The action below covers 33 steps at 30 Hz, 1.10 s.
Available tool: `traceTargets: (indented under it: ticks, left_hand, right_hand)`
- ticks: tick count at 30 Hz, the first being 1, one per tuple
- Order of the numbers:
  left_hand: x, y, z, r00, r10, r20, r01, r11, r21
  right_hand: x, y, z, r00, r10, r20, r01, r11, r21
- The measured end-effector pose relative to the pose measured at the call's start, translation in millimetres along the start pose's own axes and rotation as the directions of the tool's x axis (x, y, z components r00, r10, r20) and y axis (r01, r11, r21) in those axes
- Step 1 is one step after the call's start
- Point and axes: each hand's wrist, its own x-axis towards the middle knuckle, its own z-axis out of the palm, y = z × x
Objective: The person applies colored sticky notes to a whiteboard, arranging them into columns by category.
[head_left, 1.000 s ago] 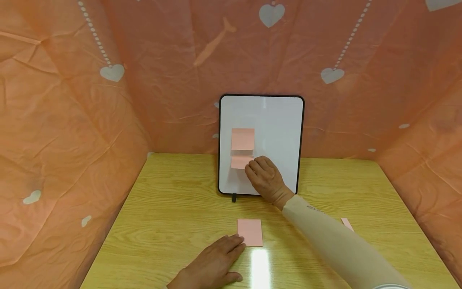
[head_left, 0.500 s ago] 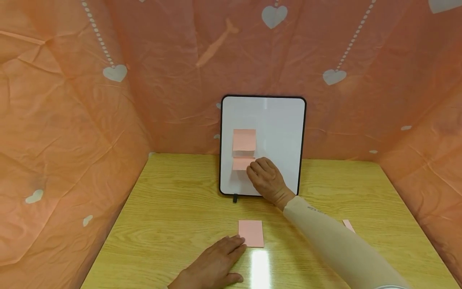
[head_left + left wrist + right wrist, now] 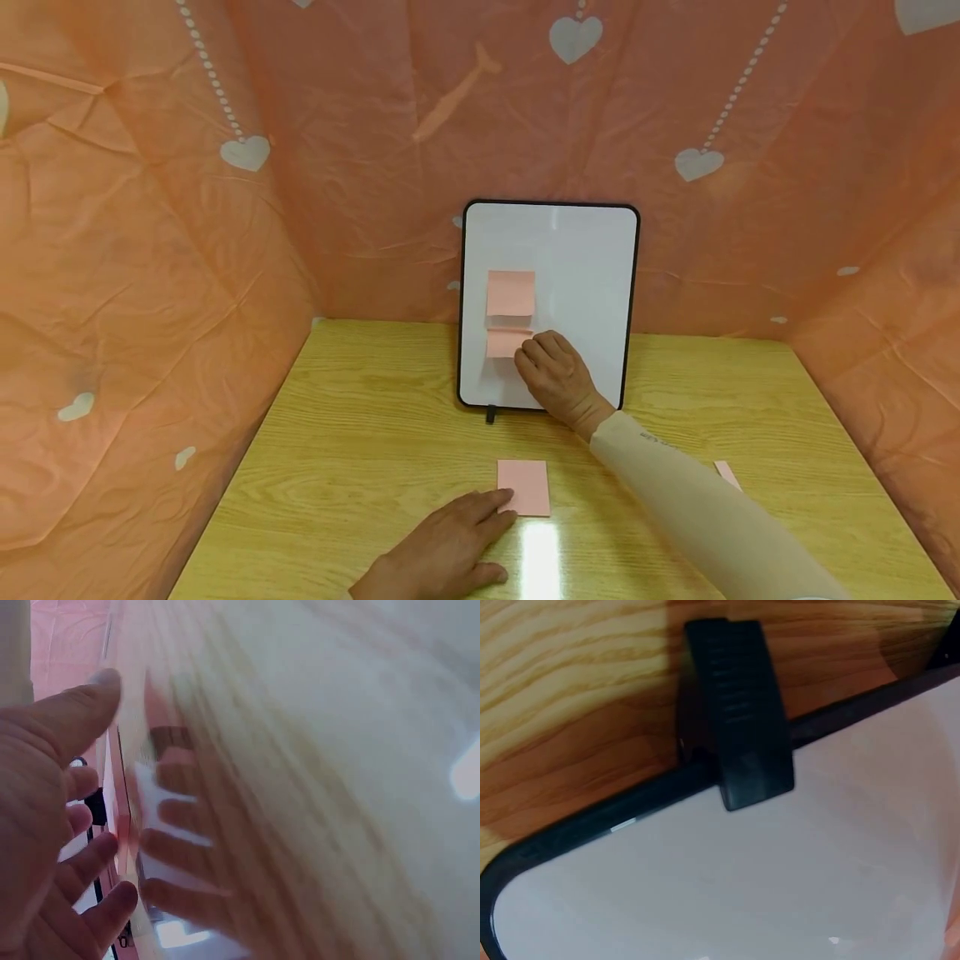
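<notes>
A whiteboard with a black frame stands upright at the back of the table. Two pink sticky notes are on its left half: the upper sticky note has its bottom edge off the surface, and the lower sticky note looks foreshortened. My right hand has curled fingers at the lower note's right edge and seems to pinch it; the fingertips are hidden. A pad of pink sticky notes lies in front of the board. My left hand rests with extended fingers on its lower left corner.
Black feet support the board, one foot at its lower left and another foot close up in the right wrist view. A pink strip lies partly behind the right sleeve. Orange cloth walls surround the wooden table.
The head view shifts slightly, so everything sits a little lower and further right. Both hands keep nearly the same places on the lower note and the pad.
</notes>
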Motion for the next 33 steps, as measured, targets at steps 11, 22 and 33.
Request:
traceTargets:
  ticks: [11, 22, 33]
  left_hand:
    - [13.8, -12.8, -20.7, 0.983, -0.085, -0.16, 0.081, 0.996, -0.029]
    - [58.3, -70.7, -89.3, 0.922, -0.179, -0.344, 0.253, 0.95, 0.185]
    - [92.3, -90.5, -102.2, 0.965, -0.126, -0.228, 0.203, 0.912, 0.355]
  right_hand:
    - [-4.7, -1, -1, 0.999, -0.012, 0.043, 0.013, 1.0, -0.018]
    - [-6.3, 1, -1, 0.996, -0.01, 0.086, 0.013, 0.999, -0.037]
    - [-10.7, 2, 3, 0.995, -0.03, 0.099, 0.035, 0.998, -0.051]
